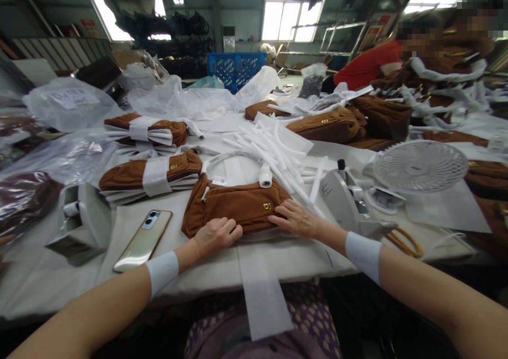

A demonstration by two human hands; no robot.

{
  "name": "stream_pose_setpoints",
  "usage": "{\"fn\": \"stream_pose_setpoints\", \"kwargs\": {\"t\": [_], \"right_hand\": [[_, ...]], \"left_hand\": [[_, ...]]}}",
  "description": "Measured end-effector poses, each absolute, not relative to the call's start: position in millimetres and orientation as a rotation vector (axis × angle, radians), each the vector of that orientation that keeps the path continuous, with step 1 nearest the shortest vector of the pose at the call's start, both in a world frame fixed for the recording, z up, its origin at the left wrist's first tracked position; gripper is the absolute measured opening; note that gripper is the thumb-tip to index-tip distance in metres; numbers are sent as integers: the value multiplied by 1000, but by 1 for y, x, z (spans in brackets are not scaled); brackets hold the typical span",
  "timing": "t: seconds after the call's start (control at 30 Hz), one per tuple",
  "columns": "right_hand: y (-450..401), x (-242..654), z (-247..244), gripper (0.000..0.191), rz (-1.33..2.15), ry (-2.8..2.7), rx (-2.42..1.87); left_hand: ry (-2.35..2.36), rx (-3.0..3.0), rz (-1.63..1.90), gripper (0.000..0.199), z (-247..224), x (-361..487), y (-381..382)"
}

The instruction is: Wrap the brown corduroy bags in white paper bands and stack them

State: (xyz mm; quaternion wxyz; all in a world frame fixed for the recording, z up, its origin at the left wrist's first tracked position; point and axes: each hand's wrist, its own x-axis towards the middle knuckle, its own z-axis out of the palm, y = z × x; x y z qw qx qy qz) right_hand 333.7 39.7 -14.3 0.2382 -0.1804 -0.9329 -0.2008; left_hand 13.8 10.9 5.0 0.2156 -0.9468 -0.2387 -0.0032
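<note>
1. Workshop interior with tall bright windows (293,12) at the back, and nearer, a wide counter (214,272) spread with pale cloth.
2. At far left, a dark brown bundle (27,200) in shiny clear plastic; behind it, a large cloudy plastic bag (71,117) bearing a handwritten label.
3. Just right of the bundle, a wedge-shaped pale grey tape dispenser (89,216), set near the front of the counter.
4. Next, a gold-toned smartphone (145,242) lying camera side up; beyond it, flat brown cloth bags (123,176) stacked in two piles, bound with white paper bands.
5. Left hand (216,236) palm down on the lower front of the handbag, fingers curled; cannot tell if pinching cloth. Pale blue cuff (162,272) around the forearm.
6. At centre, between and under both hands, a soft brown cloth handbag (234,205) with a gold buckle (266,206) and a white-wrapped strap (234,158) arched behind; farther back, a blue plastic crate (236,65).
7. In front of the handbag, a white paper strip (264,301) hanging over the counter edge; behind, a loose heap of slim white tubes (273,153).
8. Right hand (293,219) laid on the handbag's right end beside the buckle, fingers slightly spread; cannot tell if pinching.
9. Farther right, a second grey dispenser (337,200), a red-sleeved co-worker (369,65) among more brown bags, an amber ring (405,242), and a round white fan (420,166).
</note>
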Motion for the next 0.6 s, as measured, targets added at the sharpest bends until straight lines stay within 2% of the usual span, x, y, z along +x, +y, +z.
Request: {"fn": "stream_pose_setpoints", "kwargs": {"t": [0.2,0.33,0.43,0.5,0.6], "right_hand": [[35,335,-25,23,-457,-2681,-632],[23,337,-12,23,-363,-2720,-672],[24,347,3,42,-183,-2646,-780],[32,356,16,41,-37,-2479,-1186],[54,371,36,36,276,-1988,-2080]], "left_hand": [[-666,-2658,121,64,15,28,4],[-716,-2644,163,76,9,31,0],[-747,-2667,154,85,1,29,-2],[-768,-2675,112,91,-3,29,-5],[-859,-2639,36,94,-1,31,-10]]}}
